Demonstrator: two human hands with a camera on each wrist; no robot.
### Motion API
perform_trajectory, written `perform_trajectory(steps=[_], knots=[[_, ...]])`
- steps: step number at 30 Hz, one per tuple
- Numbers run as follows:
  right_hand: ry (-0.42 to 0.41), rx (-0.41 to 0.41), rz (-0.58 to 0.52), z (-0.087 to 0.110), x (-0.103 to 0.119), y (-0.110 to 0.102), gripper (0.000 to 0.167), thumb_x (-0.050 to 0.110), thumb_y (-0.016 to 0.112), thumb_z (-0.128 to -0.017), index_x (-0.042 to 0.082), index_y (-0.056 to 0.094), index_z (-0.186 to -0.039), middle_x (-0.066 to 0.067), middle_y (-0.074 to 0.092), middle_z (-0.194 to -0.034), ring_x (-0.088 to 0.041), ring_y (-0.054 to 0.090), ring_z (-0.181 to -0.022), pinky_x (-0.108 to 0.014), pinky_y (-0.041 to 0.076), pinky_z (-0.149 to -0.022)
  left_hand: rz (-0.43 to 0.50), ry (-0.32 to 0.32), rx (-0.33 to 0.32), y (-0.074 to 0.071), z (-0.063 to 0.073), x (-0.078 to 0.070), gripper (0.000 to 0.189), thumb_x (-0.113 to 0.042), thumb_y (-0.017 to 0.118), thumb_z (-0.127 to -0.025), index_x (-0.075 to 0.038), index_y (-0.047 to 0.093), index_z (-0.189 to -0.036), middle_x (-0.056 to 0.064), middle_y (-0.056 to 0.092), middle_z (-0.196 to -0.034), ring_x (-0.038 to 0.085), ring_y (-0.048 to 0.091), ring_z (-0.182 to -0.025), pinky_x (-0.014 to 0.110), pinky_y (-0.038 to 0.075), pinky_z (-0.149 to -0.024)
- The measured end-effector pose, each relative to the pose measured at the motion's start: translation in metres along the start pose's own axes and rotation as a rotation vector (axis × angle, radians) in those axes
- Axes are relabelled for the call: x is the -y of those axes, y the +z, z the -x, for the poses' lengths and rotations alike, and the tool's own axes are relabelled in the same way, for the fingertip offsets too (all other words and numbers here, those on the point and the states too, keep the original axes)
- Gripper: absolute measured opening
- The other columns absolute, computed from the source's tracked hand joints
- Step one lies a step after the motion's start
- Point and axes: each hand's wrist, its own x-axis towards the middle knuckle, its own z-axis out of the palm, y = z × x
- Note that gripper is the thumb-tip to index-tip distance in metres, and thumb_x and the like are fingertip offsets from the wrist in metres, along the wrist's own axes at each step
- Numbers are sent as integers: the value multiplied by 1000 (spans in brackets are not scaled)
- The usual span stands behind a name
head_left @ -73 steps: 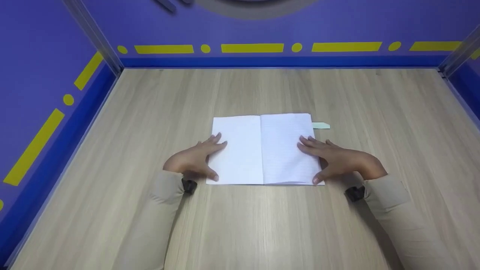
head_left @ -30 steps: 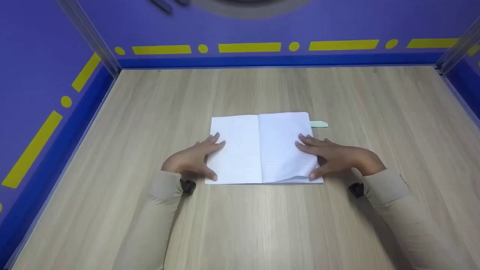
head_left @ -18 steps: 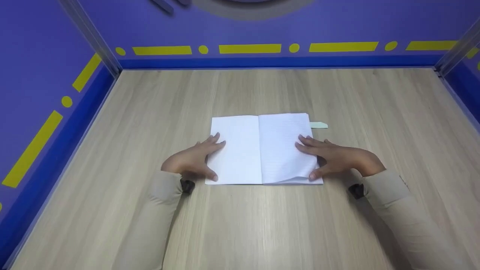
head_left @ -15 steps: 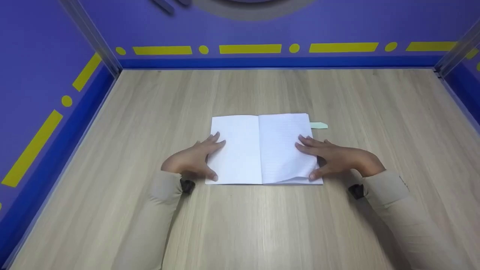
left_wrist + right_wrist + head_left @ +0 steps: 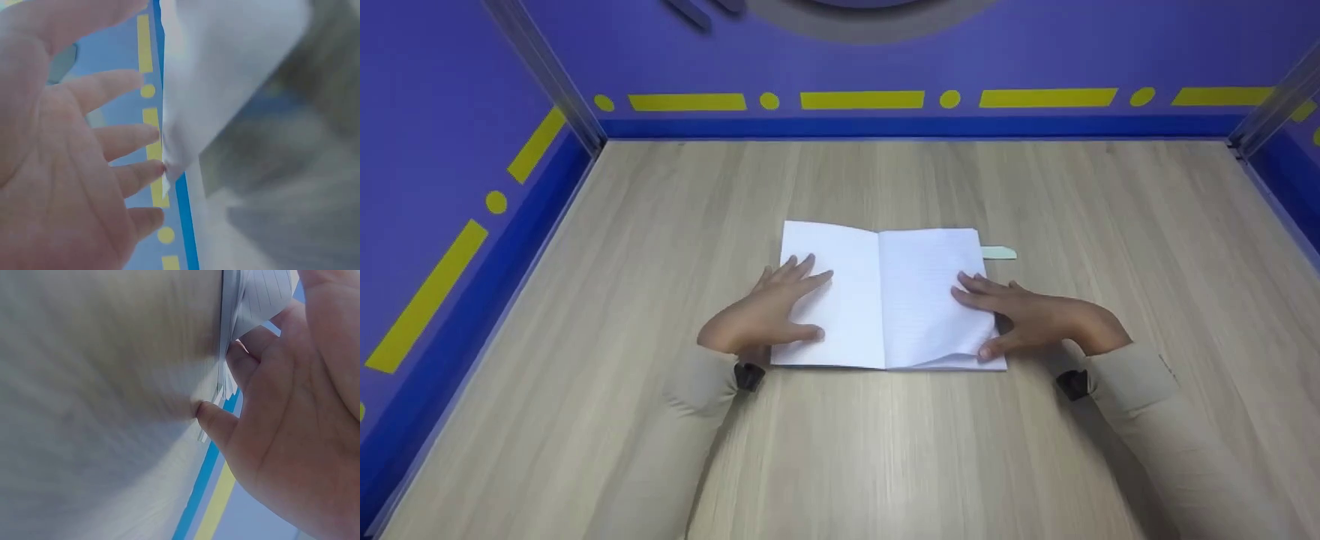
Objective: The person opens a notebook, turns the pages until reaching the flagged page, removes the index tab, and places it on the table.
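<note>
An open notebook (image 5: 919, 277) lies on the wooden table, with a plain-looking left page (image 5: 851, 307) and a lined right page. My left hand (image 5: 769, 311) is over the left page, its fingers spread and fairly straight. In the left wrist view, fingertips of the left hand (image 5: 73, 146) meet the edge of a raised white sheet (image 5: 208, 67). My right hand (image 5: 1031, 315) rests on the notebook's right edge with fingers extended. Beneath its thumb, the lower right page corner bulges up. The right wrist view has the right hand (image 5: 292, 399) beside the page edges.
A pale green tab (image 5: 1000, 253) sticks out past the notebook's right edge. The wooden table (image 5: 840, 450) extends around it. Blue walls (image 5: 862, 60) with yellow markings border the back and sides. Dark wrist cameras (image 5: 1074, 384) sit below the wrists.
My left hand has moved inward and slightly up over the left page, its thumb rising from the lower corner. The left page's top outer corner has lifted. My right hand keeps its place.
</note>
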Motion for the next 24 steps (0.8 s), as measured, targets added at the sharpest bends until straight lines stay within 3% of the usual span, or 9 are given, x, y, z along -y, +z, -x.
perform_trajectory(steps=[7,11,17,24], knots=[[-13,-12,-9,1,-1,0,96,45,72,-81,8,21,-153,-16,5,-162,-37,2,-149,-65,2,-115,-24,127,-79,8,-4,-19,73,-35,65,-90,-21,29,-152,7,19,-161,28,9,-150,50,2,-121],[-17,-17,-2,1,-1,0,95,45,72,-82,7,22,-153,-17,5,-162,-39,2,-148,-66,2,-114,-33,156,-82,14,-7,-29,70,-39,63,-91,-21,33,-151,2,25,-159,23,18,-149,46,9,-122],[5,-13,-3,-1,-1,1,94,48,70,-82,10,21,-153,-15,5,-162,-38,1,-149,-65,1,-114,-53,228,-115,24,-13,-44,65,-40,61,-92,-15,39,-148,5,37,-154,21,30,-145,41,19,-120],[17,-10,0,-1,-1,1,93,48,69,-83,11,21,-153,-14,5,-162,-37,1,-149,-65,1,-114,-44,234,-145,34,-23,-64,60,-42,59,-93,-18,44,-145,0,44,-150,17,40,-139,36,31,-115]])
